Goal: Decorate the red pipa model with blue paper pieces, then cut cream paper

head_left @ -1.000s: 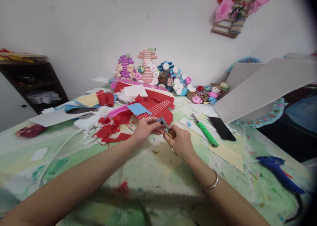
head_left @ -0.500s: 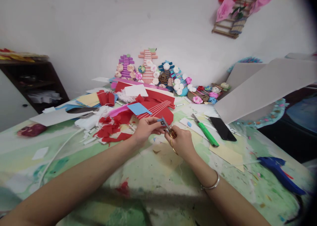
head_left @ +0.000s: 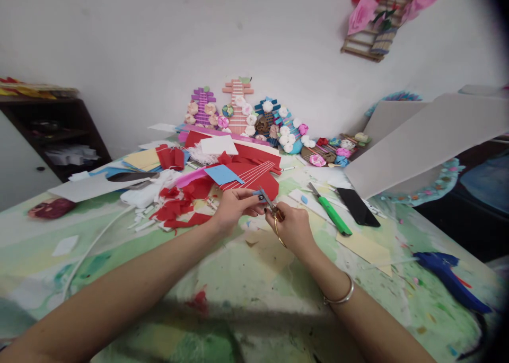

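Note:
Between finger and thumb, my left hand (head_left: 234,209) pinches a small blue piece (head_left: 256,193), mostly hidden by the fingers. My right hand (head_left: 294,225) is closed round the handles of a pair of scissors (head_left: 269,200). The blades point up and left, close beside the blue piece; whether they touch it I cannot tell. One gold-coloured handle loop hangs below the fingers. Just behind my hands lies a red shape (head_left: 258,182) with white lines across it. A larger blue sheet (head_left: 223,175) rests partly on that shape.
Red scraps (head_left: 175,209) lie left of my hands. To the right are a green utility knife (head_left: 334,214), a black phone (head_left: 358,206) and a blue glue gun (head_left: 449,278). Decorated lute-shaped crafts (head_left: 238,106) lean on the wall. A white cable (head_left: 95,241) crosses the left side.
My right hand and the scissors have shifted very slightly to the right. Both hands keep their hold, and the things on the table stay where they were.

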### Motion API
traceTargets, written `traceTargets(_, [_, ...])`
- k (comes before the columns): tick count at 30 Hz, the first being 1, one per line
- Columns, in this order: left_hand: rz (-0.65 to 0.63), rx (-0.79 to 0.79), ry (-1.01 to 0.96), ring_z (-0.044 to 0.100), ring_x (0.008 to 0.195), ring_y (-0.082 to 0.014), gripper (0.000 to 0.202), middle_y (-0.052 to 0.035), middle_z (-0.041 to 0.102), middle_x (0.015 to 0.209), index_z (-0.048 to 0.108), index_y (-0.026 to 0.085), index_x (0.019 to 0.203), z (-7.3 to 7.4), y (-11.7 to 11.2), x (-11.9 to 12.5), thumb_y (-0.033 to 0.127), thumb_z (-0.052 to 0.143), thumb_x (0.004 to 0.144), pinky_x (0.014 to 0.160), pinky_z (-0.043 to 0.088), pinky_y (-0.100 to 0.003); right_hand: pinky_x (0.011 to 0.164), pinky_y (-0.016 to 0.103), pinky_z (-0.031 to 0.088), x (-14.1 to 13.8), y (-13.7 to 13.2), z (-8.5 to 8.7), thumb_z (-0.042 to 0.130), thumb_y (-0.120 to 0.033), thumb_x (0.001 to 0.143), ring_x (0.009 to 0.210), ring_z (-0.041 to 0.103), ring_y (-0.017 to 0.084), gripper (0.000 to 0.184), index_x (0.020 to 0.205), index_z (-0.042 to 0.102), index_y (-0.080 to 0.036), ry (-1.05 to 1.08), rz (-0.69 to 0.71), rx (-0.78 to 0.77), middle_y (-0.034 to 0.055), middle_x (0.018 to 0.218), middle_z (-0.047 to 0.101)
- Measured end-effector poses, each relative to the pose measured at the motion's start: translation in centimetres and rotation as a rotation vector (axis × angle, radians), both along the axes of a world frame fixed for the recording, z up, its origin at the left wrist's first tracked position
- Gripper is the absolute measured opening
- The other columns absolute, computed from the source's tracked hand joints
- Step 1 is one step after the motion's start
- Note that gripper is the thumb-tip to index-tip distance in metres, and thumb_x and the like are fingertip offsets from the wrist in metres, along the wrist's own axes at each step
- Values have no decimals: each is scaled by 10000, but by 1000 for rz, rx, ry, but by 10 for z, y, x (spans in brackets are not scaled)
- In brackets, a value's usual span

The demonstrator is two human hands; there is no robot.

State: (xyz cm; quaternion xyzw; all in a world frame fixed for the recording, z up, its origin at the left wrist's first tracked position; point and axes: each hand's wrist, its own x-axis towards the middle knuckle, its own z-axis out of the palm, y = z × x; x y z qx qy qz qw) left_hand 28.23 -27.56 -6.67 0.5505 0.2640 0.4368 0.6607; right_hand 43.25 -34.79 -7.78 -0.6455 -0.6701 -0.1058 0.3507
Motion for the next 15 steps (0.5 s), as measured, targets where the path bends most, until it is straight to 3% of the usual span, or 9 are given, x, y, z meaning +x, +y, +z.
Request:
traceTargets(10, [-7, -19, 26, 634, 488, -132, 288, -77, 729, 726, 695, 127, 783, 2, 0, -1, 341, 792, 616, 456, 467, -213, 545, 229, 326, 1, 0, 1, 565, -317, 803, 484, 532, 132, 187, 669, 617, -198, -9, -5, -33, 12, 555, 634])
traceTargets(15, [1, -20, 41, 607, 439, -123, 314, -64, 709, 658, 668, 124, 761, 0, 3, -1, 358, 799, 597, 417, 447, -204, 542, 229, 329, 2, 0, 1, 565, -319, 806, 482, 532, 133, 188, 669, 614, -200, -17, -6, -42, 9, 548, 627])
